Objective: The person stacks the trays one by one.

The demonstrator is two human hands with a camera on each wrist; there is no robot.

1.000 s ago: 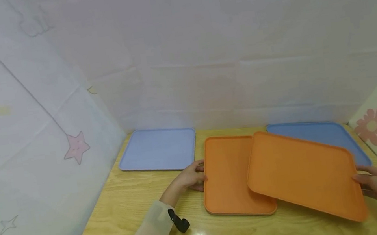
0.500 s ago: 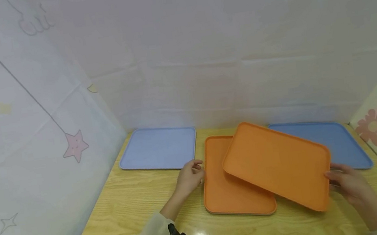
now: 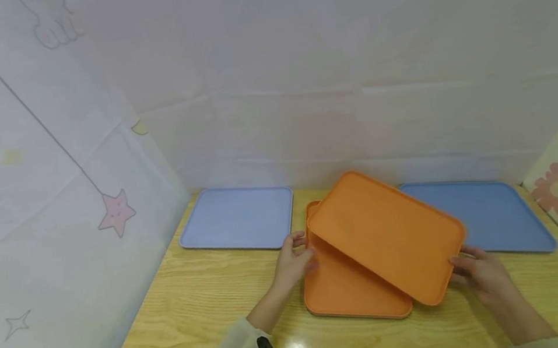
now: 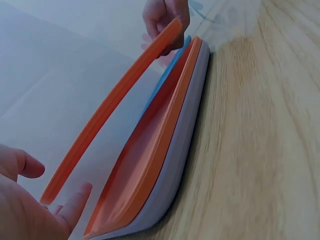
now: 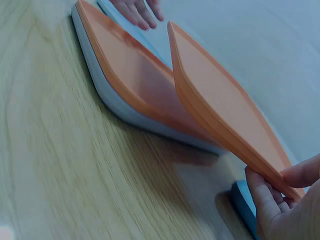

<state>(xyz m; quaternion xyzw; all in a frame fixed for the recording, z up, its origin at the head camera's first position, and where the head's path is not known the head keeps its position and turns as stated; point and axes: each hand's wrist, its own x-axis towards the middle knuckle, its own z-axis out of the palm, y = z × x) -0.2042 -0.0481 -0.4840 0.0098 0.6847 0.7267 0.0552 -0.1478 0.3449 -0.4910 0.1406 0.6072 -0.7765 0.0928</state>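
Observation:
My right hand (image 3: 485, 276) pinches the right end of an orange tray (image 3: 388, 236), thumb on top and fingers beneath. That tray is raised and tilted over a second orange tray (image 3: 352, 288), which lies on the table. A pale grey-lavender tray (image 4: 185, 145) shows directly under the lower orange one in the left wrist view. My left hand (image 3: 293, 261) is at the left end of the raised tray, its thumb and fingers (image 4: 75, 207) spread around that end. Whether it touches the rim I cannot tell.
A lavender tray (image 3: 237, 217) lies at the back left of the wooden table (image 3: 195, 302). At the back right is a blue tray (image 3: 496, 216), partly covered by the raised one. Patterned cloth walls (image 3: 272, 81) stand behind and at both sides.
My right hand has brought the held orange tray leftward, so it covers more of the lower orange tray. My left hand has shifted slightly right, its fingers spreading by the raised tray's end.

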